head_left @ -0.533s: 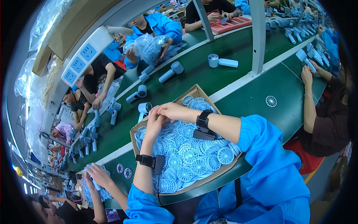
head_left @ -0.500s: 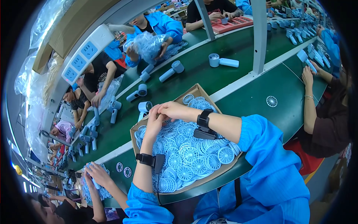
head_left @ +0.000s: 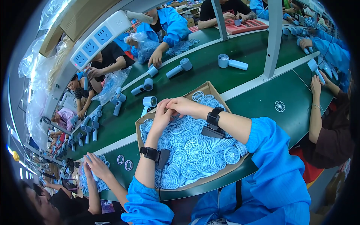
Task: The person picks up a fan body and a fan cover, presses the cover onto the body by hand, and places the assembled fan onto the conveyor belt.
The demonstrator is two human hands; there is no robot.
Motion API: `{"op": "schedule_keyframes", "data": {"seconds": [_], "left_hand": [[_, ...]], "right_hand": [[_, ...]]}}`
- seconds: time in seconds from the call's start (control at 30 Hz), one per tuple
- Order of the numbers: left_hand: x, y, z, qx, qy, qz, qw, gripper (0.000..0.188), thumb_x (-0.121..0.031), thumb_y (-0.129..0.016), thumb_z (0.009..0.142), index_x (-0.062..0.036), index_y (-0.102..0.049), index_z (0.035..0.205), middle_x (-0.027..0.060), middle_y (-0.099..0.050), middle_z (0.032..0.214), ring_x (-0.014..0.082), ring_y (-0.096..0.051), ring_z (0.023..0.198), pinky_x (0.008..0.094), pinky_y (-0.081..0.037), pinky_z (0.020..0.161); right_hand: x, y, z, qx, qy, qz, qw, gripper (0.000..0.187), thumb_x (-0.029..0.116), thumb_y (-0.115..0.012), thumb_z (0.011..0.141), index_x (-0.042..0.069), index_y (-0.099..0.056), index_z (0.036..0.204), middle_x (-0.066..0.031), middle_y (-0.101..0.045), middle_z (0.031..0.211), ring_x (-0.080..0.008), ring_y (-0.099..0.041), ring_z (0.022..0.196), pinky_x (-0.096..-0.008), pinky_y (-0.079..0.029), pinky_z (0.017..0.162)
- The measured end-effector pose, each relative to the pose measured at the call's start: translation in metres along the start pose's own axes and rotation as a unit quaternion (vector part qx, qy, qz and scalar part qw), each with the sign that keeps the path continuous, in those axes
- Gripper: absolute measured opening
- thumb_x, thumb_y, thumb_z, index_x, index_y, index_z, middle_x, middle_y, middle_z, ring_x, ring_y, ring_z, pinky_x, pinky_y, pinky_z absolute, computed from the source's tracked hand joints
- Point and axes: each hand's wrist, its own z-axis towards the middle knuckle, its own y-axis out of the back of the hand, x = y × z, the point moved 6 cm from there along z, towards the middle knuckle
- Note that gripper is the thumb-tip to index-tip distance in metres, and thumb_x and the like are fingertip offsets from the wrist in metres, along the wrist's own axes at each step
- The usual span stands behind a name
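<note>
My left hand [head_left: 162,115] and my right hand [head_left: 184,106] meet over the far side of an open cardboard box [head_left: 210,88]. Their fingers are curled in together, and the backs of the hands hide whatever is between them. Light-blue round spoked fan grilles [head_left: 189,170] fill the box in a loose heap beneath my wrists. Just beyond my fingers, a light-blue handheld fan body [head_left: 150,101] with a round open head lies by the box's far edge. Each of my wrists wears a black strap with a small black device.
Several fan bodies [head_left: 185,64] lie on the green belt [head_left: 202,77] beyond the box. A metal post [head_left: 273,41] rises at the right, and a white power strip [head_left: 95,41] hangs upper left. One loose grille [head_left: 279,106] lies right. Co-workers sit on both sides.
My hands stay together over the box, while the whole view has shifted slightly. Across the belt, a co-worker in blue has lowered a hand to a fan body; another has raised one.
</note>
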Motion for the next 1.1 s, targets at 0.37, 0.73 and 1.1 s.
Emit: {"op": "schedule_keyframes", "data": {"seconds": [0.37, 0.73, 1.1], "left_hand": [[0.002, 0.003, 0.002, -0.001, -0.024, -0.026, 0.999, 0.039, -0.014, -0.051, 0.091, -0.0037, -0.049, 0.128, 0.0077, -0.037, 0.134, 0.0166, -0.061, 0.088, 0.0266, -0.050, 0.068], [0.022, 0.007, 0.008, -0.026, -0.103, 0.060, 0.993, 0.040, -0.011, -0.051, 0.089, -0.0038, -0.049, 0.128, 0.0119, -0.034, 0.135, 0.0191, -0.059, 0.088, 0.0310, -0.050, 0.080], [-0.017, -0.008, -0.004, 0.052, -0.060, -0.135, 0.988, 0.043, -0.033, -0.046, 0.096, -0.0032, -0.051, 0.126, 0.0122, -0.052, 0.124, 0.0207, -0.060, 0.101, 0.0316, -0.051, 0.080]], "right_hand": [[0.075, 0.103, -0.027, -0.125, 0.112, 0.226, 0.960, 0.040, 0.029, -0.051, 0.094, 0.002, -0.052, 0.124, -0.0128, -0.061, 0.110, -0.0231, -0.062, 0.099, -0.0370, -0.052, 0.082], [-0.046, 0.285, -0.058, -0.370, -0.202, -0.548, 0.723, 0.058, 0.028, -0.063, 0.076, 0.011, -0.047, 0.128, -0.0158, -0.053, 0.127, -0.0372, -0.051, 0.115, -0.0490, -0.041, 0.094], [0.075, 0.103, -0.031, -0.077, -0.076, -0.202, 0.973, 0.034, 0.036, -0.056, 0.090, 0.006, -0.052, 0.106, 0.0015, -0.053, 0.077, -0.0060, -0.050, 0.063, -0.0223, -0.041, 0.051]]}}
